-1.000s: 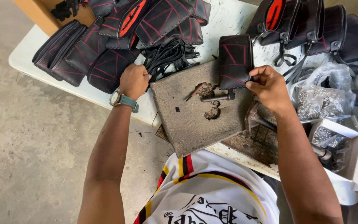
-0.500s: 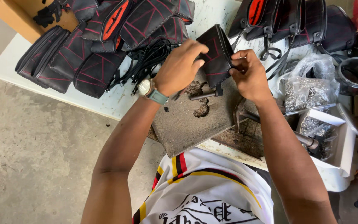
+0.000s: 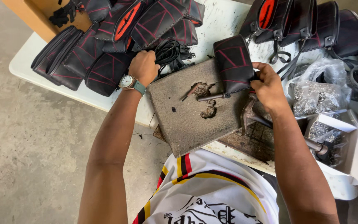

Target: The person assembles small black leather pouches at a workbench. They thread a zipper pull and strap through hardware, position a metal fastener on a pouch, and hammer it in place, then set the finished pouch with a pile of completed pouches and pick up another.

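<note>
Right hand (image 3: pixel 268 85) pinching a black pouch with red stitching (image 3: pixel 233 62), stood on edge over the worn metal block (image 3: pixel 191 112). Left hand (image 3: pixel 144 66) curled loosely on the strap bundle (image 3: pixel 170 52). Could easily slip sideways onto the punch (image 3: pixel 212 97) below; thin grip, no second hand.

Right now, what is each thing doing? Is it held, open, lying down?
Right hand: gripping the black pouch.
Black pouch: held upright on the work block.
Left hand: closed, at the black straps, whether gripping cannot be told.
Black straps: in a loose tangle.
Work block: flat, pitted in the middle.
Metal punch: lying flat on the block.
Hammer: lying unheld.
Pile of pouches: heaped, one gaping red.
</note>
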### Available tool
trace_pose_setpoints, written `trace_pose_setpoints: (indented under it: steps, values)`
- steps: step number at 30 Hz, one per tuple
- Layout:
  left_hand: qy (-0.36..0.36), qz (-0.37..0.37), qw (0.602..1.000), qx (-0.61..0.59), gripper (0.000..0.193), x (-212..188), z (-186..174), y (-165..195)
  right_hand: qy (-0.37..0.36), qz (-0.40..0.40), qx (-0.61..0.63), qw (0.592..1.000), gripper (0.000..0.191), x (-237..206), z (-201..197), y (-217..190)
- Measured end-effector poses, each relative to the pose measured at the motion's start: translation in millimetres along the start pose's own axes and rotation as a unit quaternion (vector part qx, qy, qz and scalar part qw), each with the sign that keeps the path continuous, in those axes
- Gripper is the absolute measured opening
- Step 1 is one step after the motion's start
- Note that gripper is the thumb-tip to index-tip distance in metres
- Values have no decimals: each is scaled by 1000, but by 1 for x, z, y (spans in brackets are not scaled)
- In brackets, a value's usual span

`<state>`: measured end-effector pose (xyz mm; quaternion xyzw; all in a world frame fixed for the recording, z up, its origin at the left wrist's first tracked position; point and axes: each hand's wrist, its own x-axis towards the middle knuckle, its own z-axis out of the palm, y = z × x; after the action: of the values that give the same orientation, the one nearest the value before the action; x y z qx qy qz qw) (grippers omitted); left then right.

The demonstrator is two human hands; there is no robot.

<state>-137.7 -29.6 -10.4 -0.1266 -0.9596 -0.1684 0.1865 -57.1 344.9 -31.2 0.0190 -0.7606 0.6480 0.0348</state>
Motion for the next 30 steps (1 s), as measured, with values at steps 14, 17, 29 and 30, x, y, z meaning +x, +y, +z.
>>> trace_pose_setpoints:
  steps: [14,17,29,30]
  values:
    - [-63,14,998,8,21,-3,0,2,6,100,171,980,51,31,23,-32]
    - [-83,7,994,66,14,-1,4,4,-40,65,172,982,52,39,49,-39]
    - [117,-41,860,-494,11,4,-20,-18,158,-215,-258,928,30,1,63,-29]
    - [107,-50,818,-563,10,7,-20,-16,159,-207,-230,938,25,-2,68,-32]
